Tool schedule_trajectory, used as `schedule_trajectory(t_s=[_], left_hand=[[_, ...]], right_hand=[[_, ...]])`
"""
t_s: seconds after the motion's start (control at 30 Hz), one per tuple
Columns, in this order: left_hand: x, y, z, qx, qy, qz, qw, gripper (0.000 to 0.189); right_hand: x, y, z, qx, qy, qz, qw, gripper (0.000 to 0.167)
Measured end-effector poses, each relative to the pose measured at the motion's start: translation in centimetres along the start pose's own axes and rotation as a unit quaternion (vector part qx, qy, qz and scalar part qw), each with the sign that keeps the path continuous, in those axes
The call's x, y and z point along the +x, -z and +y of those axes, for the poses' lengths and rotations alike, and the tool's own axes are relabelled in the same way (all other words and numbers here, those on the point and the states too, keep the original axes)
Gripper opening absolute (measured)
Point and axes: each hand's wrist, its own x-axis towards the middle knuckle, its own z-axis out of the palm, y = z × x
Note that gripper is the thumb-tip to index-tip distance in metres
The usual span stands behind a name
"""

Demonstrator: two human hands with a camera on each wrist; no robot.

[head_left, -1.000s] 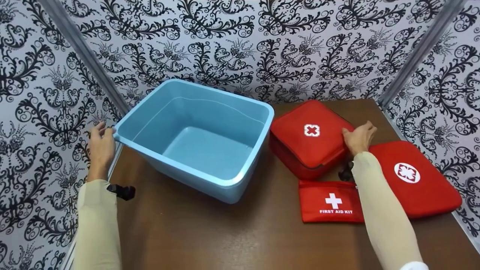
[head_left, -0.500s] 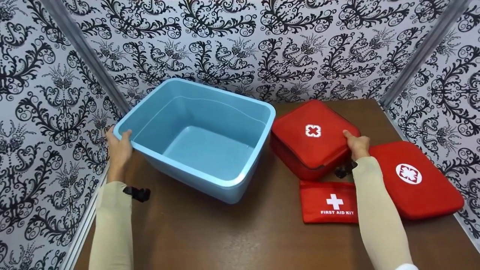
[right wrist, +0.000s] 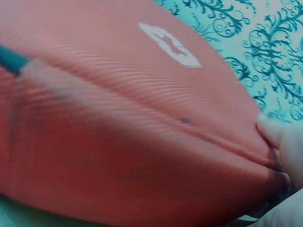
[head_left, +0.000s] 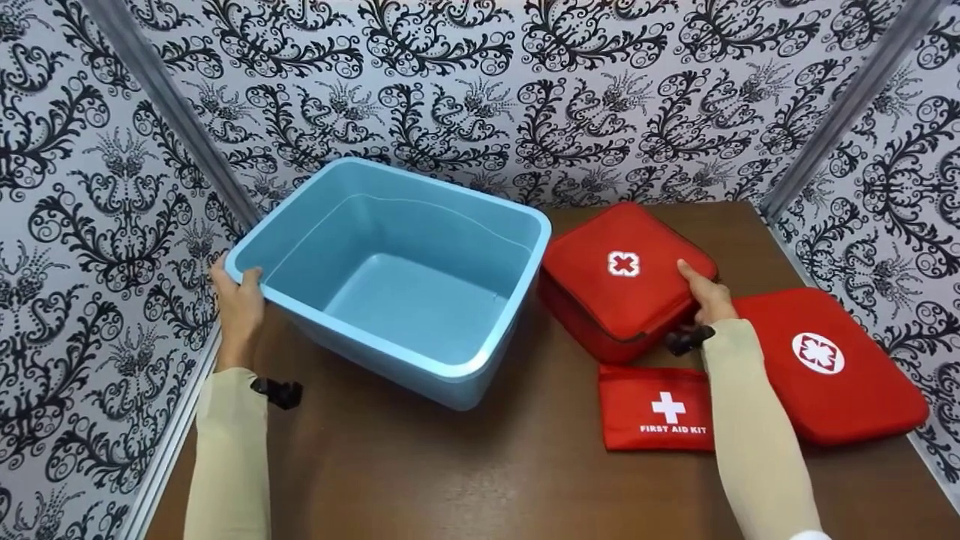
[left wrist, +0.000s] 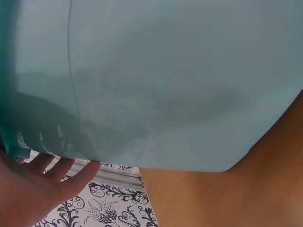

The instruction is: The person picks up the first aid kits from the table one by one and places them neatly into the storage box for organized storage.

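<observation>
A large pale-blue plastic bin (head_left: 409,296) stands on the table at left of centre in the head view. My left hand (head_left: 241,304) grips its near-left corner, thumb over the rim. Fingers (left wrist: 75,182) reach up against the bin's outer wall (left wrist: 156,99) in the left wrist view. At the bin's right stands a boxy red first aid bag (head_left: 622,289) with a white emblem. My right hand (head_left: 711,298) holds its right corner, thumb on top and the other fingers mostly hidden. In the right wrist view the thumb (right wrist: 271,131) presses the bag's (right wrist: 118,142) seamed edge.
A small red first aid pouch (head_left: 651,412) lies in front of the bag, partly under my right sleeve. The flatter red case (head_left: 847,386) lies at far right. Patterned walls (head_left: 465,90) enclose the brown table (head_left: 465,480) at the back and sides.
My left hand has come right onto the bin's corner and now grips it. My right hand has shifted left and its fingers have closed on the bag's corner.
</observation>
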Motion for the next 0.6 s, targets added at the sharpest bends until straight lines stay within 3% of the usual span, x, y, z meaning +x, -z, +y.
schedule_trajectory(t_s=[0.23,0.43,0.6], left_hand=[[0.00,-0.11,-0.26,-0.033,-0.005,-0.006,0.9994,0.062],[0.07,-0.12,-0.65,-0.047,-0.013,0.001,0.9988,0.062],[-0.04,-0.19,-0.89,-0.048,-0.024,0.003,0.9986,0.062]], right_hand=[[0.29,-1.04,0.05,0.045,0.009,0.022,0.9987,0.126],[0.03,-1.13,0.18,0.082,0.016,0.003,0.9965,0.116],[-0.04,-1.08,0.33,0.062,0.030,0.004,0.9976,0.109]])
